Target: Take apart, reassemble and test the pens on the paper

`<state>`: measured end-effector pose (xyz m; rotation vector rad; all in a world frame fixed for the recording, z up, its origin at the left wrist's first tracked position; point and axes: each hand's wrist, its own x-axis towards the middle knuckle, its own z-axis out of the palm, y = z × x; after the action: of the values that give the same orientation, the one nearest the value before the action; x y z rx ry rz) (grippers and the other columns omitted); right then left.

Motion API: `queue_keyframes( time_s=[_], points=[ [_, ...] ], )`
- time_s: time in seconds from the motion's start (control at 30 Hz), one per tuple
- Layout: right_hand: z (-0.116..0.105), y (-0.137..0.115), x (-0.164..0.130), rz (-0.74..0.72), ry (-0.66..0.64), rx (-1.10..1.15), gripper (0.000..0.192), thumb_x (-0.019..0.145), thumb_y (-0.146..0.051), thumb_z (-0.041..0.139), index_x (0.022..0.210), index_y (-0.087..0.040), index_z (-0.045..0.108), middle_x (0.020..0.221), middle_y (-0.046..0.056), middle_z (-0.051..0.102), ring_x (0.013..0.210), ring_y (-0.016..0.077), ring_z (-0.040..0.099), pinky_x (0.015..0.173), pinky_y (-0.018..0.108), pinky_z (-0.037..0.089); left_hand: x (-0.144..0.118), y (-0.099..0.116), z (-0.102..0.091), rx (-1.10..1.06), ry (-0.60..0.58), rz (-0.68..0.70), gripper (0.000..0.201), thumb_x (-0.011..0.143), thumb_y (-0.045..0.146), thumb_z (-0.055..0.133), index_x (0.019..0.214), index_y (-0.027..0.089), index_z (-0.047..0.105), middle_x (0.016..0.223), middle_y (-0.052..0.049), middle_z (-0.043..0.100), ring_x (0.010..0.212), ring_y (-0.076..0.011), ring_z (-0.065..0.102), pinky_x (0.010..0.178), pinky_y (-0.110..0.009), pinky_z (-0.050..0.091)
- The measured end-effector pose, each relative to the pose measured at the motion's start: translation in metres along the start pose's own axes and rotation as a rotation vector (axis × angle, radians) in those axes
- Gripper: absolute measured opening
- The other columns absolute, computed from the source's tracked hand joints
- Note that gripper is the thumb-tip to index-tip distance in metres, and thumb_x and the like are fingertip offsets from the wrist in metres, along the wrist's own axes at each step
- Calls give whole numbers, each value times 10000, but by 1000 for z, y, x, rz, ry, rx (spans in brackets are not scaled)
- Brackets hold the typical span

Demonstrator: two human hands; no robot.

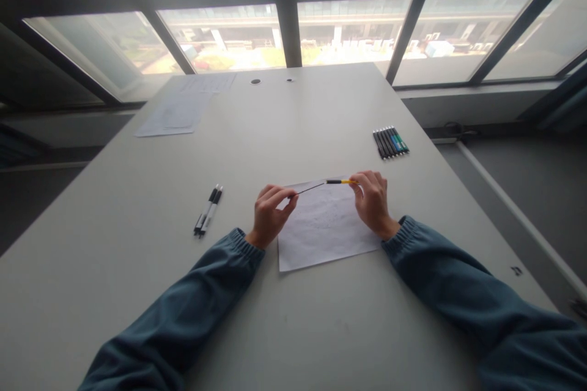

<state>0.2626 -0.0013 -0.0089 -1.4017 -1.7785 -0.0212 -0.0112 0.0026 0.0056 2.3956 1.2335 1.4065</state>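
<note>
A thin pen with a black and yellow barrel [331,182] is stretched between both hands, just above a white sheet of paper [321,232] with faint pencil marks. My left hand [270,211] pinches the thin dark end of the pen at the paper's left edge. My right hand [372,200] grips the yellow end over the paper's upper right corner. Both forearms wear blue-green sleeves.
The grey table [293,330] stands against large windows. Two black and white pens [208,210] lie to the left. A row of several dark pens [391,141] lies at the right. Printed sheets [183,111] rest at the far left corner. The floor drops off beyond the right table edge.
</note>
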Motion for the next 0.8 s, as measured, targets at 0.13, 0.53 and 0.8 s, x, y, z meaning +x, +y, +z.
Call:
queue_keyframes(
  time_s=[0.13,0.53,0.8],
  points=[
    [-1,-3,0,-63,-52,-14,114,1001,-217,519,981,-242,628,1011,71,670,981,262,544,888,443,354,-1,-2,1,8,-40,11,34,909,219,671,899,206,701,835,-33,710,805,-175,607,787,-341,514],
    [0,-11,-3,-219,-209,146,92,993,-241,563,945,-233,641,947,54,669,935,228,555,869,397,403,0,-1,4,-57,-123,44,54,926,239,656,917,210,701,842,-38,711,808,-174,612,764,-336,523],
    [1,-12,-3,-278,-217,198,84,986,-234,583,926,-228,642,923,49,673,898,216,562,843,391,416,-2,-4,7,-122,-148,42,57,900,237,694,941,206,719,863,-45,720,828,-173,623,788,-337,535]
  ],
)
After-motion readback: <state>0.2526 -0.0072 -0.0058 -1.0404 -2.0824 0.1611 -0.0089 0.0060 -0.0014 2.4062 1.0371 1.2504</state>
